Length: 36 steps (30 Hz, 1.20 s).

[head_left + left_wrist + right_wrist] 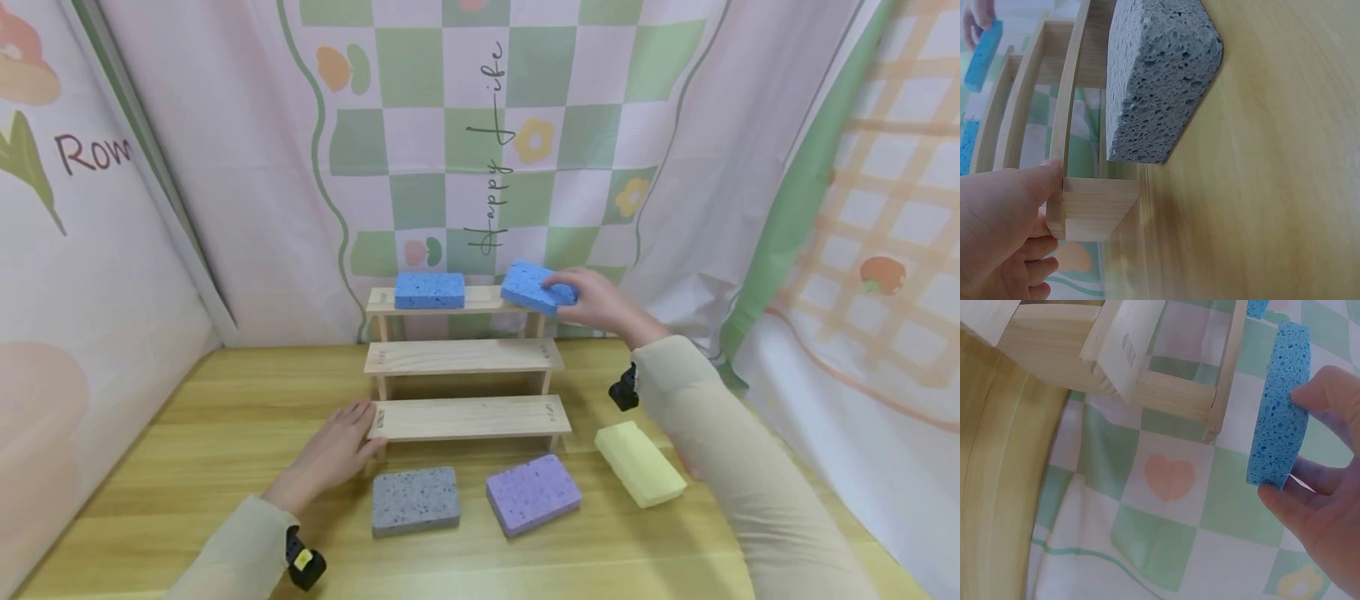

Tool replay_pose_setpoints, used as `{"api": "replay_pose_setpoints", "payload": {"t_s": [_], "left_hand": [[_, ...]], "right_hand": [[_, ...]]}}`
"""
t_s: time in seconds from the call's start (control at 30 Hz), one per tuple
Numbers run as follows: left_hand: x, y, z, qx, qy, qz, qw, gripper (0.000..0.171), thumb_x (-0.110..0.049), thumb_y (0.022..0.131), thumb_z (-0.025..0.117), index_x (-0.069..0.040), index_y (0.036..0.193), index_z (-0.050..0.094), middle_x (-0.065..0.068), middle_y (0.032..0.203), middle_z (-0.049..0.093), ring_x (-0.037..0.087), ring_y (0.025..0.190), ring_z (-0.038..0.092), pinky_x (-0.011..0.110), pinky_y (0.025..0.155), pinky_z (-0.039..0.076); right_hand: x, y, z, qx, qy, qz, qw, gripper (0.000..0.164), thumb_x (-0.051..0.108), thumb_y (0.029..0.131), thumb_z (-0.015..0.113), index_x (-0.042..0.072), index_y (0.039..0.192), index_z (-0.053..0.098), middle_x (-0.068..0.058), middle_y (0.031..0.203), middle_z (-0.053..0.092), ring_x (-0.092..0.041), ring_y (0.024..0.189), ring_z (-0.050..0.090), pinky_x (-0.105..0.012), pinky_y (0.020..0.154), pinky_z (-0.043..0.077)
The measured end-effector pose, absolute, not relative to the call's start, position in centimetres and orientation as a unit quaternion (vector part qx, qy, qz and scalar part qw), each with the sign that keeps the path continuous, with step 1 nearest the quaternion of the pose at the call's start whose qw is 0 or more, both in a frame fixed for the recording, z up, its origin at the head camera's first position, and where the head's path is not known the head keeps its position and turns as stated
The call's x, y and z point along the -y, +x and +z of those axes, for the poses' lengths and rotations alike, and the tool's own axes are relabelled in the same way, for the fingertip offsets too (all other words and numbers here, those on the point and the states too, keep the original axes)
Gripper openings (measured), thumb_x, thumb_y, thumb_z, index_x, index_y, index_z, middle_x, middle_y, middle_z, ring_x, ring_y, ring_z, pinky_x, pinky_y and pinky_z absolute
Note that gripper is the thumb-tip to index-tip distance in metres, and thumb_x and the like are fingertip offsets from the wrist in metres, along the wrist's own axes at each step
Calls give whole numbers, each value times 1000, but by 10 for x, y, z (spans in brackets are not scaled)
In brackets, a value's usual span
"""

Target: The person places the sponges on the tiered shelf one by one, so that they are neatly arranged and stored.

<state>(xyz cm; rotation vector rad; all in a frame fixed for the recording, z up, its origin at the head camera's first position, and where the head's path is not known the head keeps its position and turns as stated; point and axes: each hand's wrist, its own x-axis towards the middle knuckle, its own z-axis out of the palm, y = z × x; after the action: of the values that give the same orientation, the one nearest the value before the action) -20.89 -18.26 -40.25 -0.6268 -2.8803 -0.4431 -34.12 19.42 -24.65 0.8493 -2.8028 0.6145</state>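
Note:
A three-tier wooden rack [465,357] stands on the table. My right hand [600,302] pinches a blue sponge [534,286] over the right end of the top shelf; in the right wrist view a gap shows between that sponge [1280,406] and the shelf edge. Another blue sponge [429,291] lies on the top shelf's left part. With thumb and fingers, my left hand [335,450] grips the left end of the lowest shelf, as the left wrist view shows. Close to this hand, a grey sponge [416,501] lies in front of the rack.
A purple sponge [534,495] lies on the table before the rack, and a pale yellow sponge [640,464] sits to its right, near my right forearm. Behind the rack hangs a green-and-white checked curtain [480,142]. Fabric walls enclose both sides of the wooden table [225,417].

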Motion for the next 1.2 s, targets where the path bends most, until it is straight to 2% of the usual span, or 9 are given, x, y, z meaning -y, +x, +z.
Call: {"api": "replay_pose_setpoints", "payload": {"t_s": [0.47, 0.77, 1.2], "left_hand": [[182, -208, -401, 964, -206, -151, 73, 58, -28, 95, 52, 13, 134, 36, 29, 139, 33, 42, 128, 29, 52, 105, 23], [183, -208, -401, 964, -205, -151, 73, 58, -28, 95, 52, 13, 133, 36, 29, 138, 33, 43, 127, 29, 52, 105, 23], [183, -209, -403, 965, -205, -149, 73, 59, -29, 95, 52, 13, 134, 36, 29, 139, 33, 42, 128, 29, 52, 105, 23]], "right_hand": [[-179, -348, -252, 926, 302, 218, 59, 45, 0, 76, 59, 4, 121, 58, -25, 132, 42, -41, 121, 37, -55, 98, 33], [-170, -352, -252, 930, 287, 225, 41, 46, 4, 79, 58, 6, 125, 56, -21, 137, 40, -37, 123, 36, -53, 99, 33], [-156, -355, -255, 927, 290, 235, 28, 46, 2, 78, 59, 8, 124, 56, -17, 137, 41, -35, 122, 38, -50, 98, 35]]}}
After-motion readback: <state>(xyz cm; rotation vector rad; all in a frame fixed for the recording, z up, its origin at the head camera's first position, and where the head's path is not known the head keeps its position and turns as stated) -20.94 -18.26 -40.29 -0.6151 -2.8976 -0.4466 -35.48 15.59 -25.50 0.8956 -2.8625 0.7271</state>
